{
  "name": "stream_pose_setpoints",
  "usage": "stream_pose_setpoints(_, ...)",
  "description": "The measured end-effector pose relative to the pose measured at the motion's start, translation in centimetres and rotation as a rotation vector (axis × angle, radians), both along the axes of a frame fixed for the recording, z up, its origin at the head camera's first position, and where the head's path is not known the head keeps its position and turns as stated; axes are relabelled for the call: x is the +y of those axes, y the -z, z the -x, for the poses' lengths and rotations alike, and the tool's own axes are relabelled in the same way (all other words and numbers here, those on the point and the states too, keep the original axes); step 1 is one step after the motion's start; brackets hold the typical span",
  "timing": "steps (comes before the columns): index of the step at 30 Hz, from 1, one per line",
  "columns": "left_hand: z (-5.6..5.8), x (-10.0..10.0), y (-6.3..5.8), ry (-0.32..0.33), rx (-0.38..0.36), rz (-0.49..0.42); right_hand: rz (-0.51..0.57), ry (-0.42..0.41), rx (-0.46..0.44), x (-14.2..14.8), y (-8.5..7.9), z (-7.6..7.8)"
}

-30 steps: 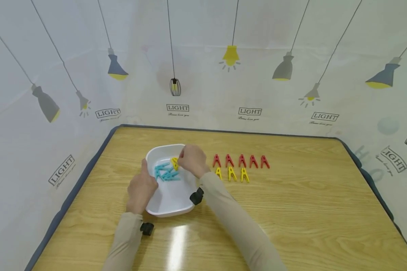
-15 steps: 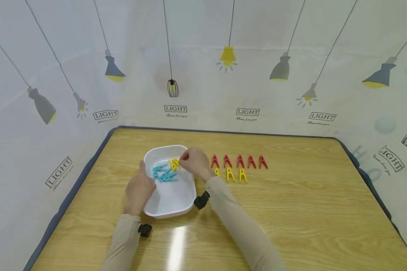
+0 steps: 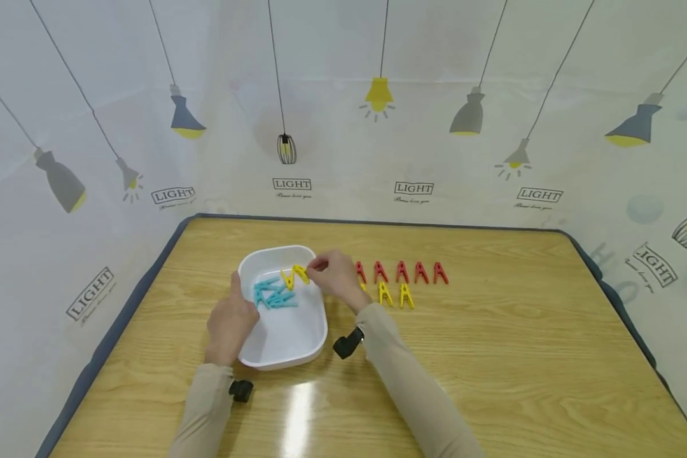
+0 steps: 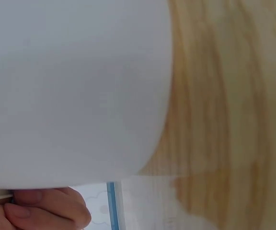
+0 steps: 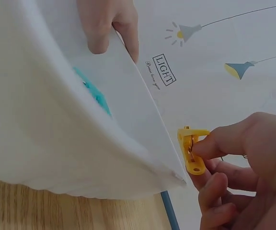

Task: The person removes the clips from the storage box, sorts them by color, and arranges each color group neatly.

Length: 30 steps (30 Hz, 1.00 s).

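My left hand (image 3: 231, 321) grips the left rim of a white plastic tub (image 3: 280, 343), its thumb over the edge in the head view. Pinched between thumb and fingers of my right hand (image 3: 338, 275) is a yellow clothespin (image 5: 193, 152), held above the tub's far right rim. Inside the tub lie several light-blue clothespins (image 3: 275, 296) in a loose pile, with another yellow clothespin (image 3: 288, 280) beside them. The left wrist view is mostly filled by the tub's outer wall (image 4: 75, 105), with some fingers (image 4: 51, 206) visible beneath its rim.
Right of the tub, several red clothespins (image 3: 402, 272) stand in a row on the wooden table (image 3: 521, 343). A second row of yellow clothespins (image 3: 406, 296) lies nearer to me, partly hidden by my right hand. A curtain-like wall (image 3: 343, 146) encloses the table's back and sides.
My right hand has drawn slightly away from the blue pile, lifting the yellow clothespin apart from the other yellow one. My left hand keeps its hold on the tub.
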<state>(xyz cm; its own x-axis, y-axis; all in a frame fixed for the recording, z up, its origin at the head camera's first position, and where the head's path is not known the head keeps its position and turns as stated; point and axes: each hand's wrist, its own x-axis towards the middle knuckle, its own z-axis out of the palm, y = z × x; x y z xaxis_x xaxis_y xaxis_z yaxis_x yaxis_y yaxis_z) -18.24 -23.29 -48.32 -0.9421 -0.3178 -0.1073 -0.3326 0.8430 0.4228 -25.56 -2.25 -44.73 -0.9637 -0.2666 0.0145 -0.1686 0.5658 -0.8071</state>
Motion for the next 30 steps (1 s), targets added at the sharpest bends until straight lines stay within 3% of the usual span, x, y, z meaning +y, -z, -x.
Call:
stream_pose_setpoints(17, -0.1, 0.0, 0.0, 0.007, -0.034, -0.025, 0.111, -0.07, 0.075, 3.2, 2.0, -0.1)
stream_pose_setpoints(24, -0.2, 0.0, 0.0, 0.017, -0.025, -0.029, 0.124, -0.061, 0.06, 4.3, 2.6, -0.3)
stream_pose_setpoints(30, -0.2, 0.0, 0.0, 0.02, -0.026, -0.02, 0.16, -0.052, 0.121, 5.5, 3.4, -0.3)
